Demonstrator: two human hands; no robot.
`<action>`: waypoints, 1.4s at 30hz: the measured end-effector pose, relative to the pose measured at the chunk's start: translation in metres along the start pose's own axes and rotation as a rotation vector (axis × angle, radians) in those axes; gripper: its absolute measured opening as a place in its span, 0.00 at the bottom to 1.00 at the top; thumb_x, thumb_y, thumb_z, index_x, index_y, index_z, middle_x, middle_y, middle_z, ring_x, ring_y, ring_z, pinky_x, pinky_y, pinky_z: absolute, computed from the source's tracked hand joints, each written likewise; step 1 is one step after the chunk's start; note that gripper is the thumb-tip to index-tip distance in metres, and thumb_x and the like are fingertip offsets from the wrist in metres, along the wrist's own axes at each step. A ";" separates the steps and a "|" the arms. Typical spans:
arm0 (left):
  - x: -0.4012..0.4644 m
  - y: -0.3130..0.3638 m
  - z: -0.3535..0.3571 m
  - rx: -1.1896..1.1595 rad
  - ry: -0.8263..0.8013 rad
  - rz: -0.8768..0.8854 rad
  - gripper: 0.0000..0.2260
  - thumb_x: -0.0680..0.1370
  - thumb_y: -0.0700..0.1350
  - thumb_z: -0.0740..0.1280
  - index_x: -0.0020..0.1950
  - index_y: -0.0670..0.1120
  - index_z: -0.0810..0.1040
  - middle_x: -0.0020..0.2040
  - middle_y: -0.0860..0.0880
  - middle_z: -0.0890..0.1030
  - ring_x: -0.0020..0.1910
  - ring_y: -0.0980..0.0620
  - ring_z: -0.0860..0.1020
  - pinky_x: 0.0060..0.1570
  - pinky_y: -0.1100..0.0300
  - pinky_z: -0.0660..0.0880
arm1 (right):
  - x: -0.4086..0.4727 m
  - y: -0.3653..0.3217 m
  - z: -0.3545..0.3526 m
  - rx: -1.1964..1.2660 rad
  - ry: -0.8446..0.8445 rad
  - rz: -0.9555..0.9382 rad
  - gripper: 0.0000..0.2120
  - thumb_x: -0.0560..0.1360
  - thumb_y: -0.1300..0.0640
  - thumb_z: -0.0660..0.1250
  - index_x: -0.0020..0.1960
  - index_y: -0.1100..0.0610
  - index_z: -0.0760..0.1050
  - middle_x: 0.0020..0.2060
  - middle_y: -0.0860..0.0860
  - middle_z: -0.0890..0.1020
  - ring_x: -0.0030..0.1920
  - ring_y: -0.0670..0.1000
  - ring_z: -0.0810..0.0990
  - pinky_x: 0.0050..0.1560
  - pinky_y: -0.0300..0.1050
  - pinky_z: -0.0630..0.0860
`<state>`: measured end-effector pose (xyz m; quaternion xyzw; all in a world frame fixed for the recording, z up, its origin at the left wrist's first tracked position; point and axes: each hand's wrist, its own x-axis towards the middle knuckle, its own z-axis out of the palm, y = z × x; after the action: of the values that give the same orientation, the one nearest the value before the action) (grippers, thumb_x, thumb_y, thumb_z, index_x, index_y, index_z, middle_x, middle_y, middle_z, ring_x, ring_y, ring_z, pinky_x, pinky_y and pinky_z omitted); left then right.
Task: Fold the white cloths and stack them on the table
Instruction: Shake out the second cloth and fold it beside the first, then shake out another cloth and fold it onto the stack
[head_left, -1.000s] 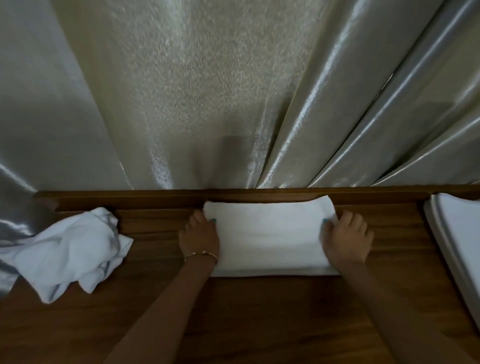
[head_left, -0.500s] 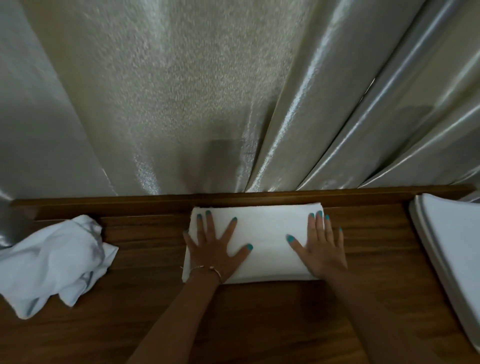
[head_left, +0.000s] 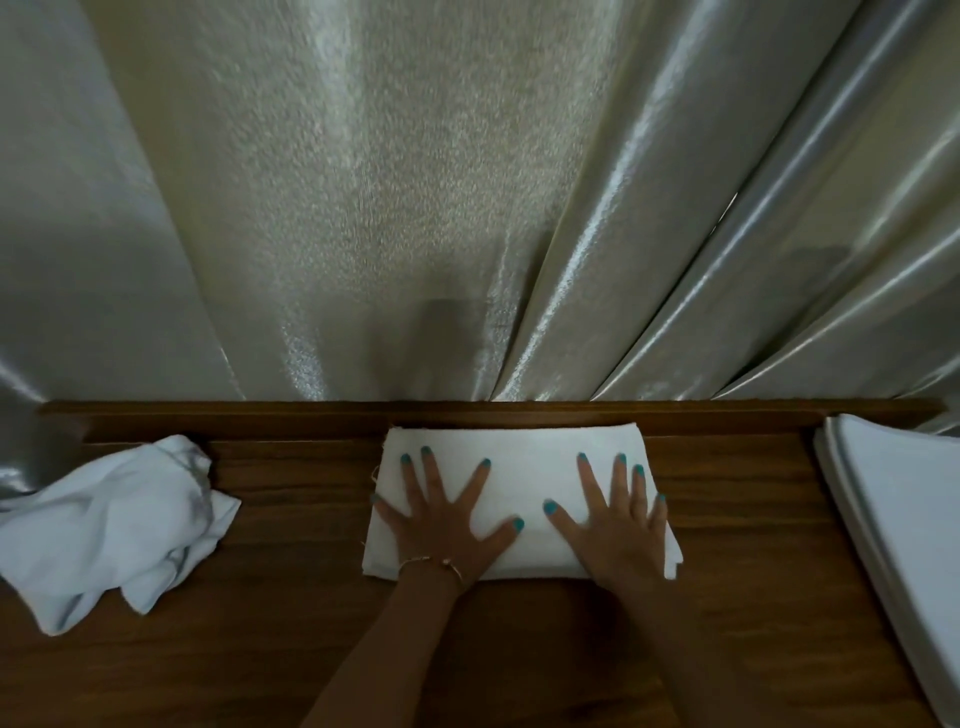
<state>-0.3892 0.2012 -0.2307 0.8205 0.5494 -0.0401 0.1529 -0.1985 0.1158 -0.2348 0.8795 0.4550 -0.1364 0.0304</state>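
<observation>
A folded white cloth (head_left: 524, 457) lies flat on the wooden table (head_left: 519, 649), against its raised back edge. My left hand (head_left: 447, 525) presses on the cloth's left half, fingers straight and spread wide. On the right half my right hand (head_left: 618, 525) lies flat the same way. A crumpled white cloth (head_left: 114, 525) sits in a heap at the table's left end. At the right edge a stack of folded white cloths (head_left: 904, 509) runs out of view.
A shiny pale curtain (head_left: 467, 208) hangs right behind the table's raised back edge (head_left: 311, 413). Bare wood shows between the crumpled cloth and the folded one, and in front of my hands.
My hands went from gripping the cloth's two side edges to lying flat on top of it with fingers spread. The cloth stayed in place.
</observation>
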 end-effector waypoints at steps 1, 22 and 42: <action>0.000 0.001 0.000 0.006 0.004 -0.012 0.38 0.63 0.79 0.40 0.69 0.70 0.32 0.75 0.44 0.29 0.73 0.38 0.30 0.63 0.26 0.34 | 0.001 -0.001 0.001 0.009 0.010 0.010 0.40 0.69 0.23 0.38 0.74 0.38 0.29 0.77 0.53 0.33 0.76 0.59 0.32 0.74 0.64 0.37; -0.040 -0.208 -0.103 0.058 0.038 -0.133 0.30 0.76 0.61 0.36 0.77 0.53 0.51 0.78 0.47 0.51 0.77 0.45 0.47 0.74 0.46 0.47 | -0.043 -0.123 -0.050 -0.042 -0.070 -0.206 0.34 0.77 0.31 0.42 0.77 0.40 0.34 0.78 0.49 0.37 0.78 0.53 0.36 0.75 0.59 0.37; -0.051 -0.307 -0.174 -0.437 0.425 -0.081 0.12 0.81 0.47 0.55 0.58 0.43 0.73 0.44 0.45 0.80 0.44 0.47 0.78 0.43 0.56 0.71 | -0.121 -0.390 -0.069 0.445 -0.161 -0.614 0.42 0.75 0.50 0.68 0.78 0.40 0.44 0.79 0.48 0.46 0.76 0.54 0.58 0.69 0.51 0.67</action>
<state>-0.7081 0.3143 -0.1169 0.7356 0.5970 0.2453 0.2056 -0.5655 0.2595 -0.1084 0.6738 0.6525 -0.3033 -0.1679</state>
